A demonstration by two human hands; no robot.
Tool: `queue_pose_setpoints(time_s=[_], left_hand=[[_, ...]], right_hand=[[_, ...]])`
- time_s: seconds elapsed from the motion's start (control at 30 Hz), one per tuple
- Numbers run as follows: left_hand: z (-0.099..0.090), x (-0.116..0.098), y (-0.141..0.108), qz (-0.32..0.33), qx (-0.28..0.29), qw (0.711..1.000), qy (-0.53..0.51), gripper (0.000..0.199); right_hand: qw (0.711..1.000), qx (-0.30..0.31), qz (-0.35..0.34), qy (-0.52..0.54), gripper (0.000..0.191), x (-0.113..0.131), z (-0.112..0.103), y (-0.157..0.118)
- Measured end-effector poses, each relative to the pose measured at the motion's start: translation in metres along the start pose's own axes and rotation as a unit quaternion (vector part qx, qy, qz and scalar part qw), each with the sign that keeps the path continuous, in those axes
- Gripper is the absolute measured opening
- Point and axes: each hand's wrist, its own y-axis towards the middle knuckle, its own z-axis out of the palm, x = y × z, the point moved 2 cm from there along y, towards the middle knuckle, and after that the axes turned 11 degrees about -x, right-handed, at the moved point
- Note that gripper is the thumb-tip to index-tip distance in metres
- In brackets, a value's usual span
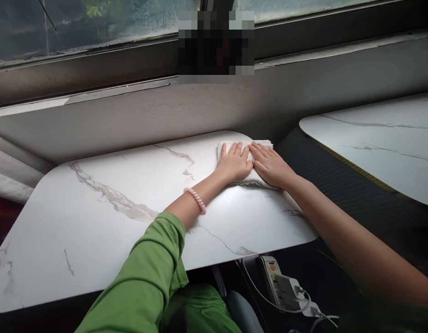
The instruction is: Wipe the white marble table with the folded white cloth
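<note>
"So, what lay at the far left?"

"Something pale and folded, perhaps fabric [9, 171], beside a white table [78, 222] with rounded corners and brownish, marble-like veins; its top looked smooth, faintly glossy."

"And next?"

"A green sleeve [140, 273] reached over it, then came a coiled pink bracelet [195, 200] and the left hand [235, 163], palm down, fingers slightly spread, pressing without gripping."

"Pressing on what?"

"A folded white cloth [257, 179], flat on the table near its far right corner. It looked thick and layered, with a fuzzy edge."

"How would it have handled?"

"Light and soft, I judged, floppy if lifted, and hard to damage. It was best steadied under flat palms or pinched through every layer at the edge."

"And farther right?"

"The right hand [272, 165], also flattened on the cloth, fingers nearly together, closed around nothing. Below the table's edge sat a plastic power strip [269, 273], and at the far right a second table [383, 138] with grey veins and a rounded corner."
</note>
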Motion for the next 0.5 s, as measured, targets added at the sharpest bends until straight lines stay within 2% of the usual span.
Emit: queue_pose_setpoints(time_s=[0.3,0.5], left_hand=[[-0.029,-0.041,-0.085,0.088,0.044,0.995,-0.009,0.058],[-0.049,-0.051,-0.136,0.093,0.055,0.994,-0.020,0.060]], right_hand=[[0.998,-0.041,0.037,-0.014,0.064,0.057,-0.043,-0.105],[0.999,-0.049,0.018,0.000,0.070,0.098,-0.063,-0.142]])
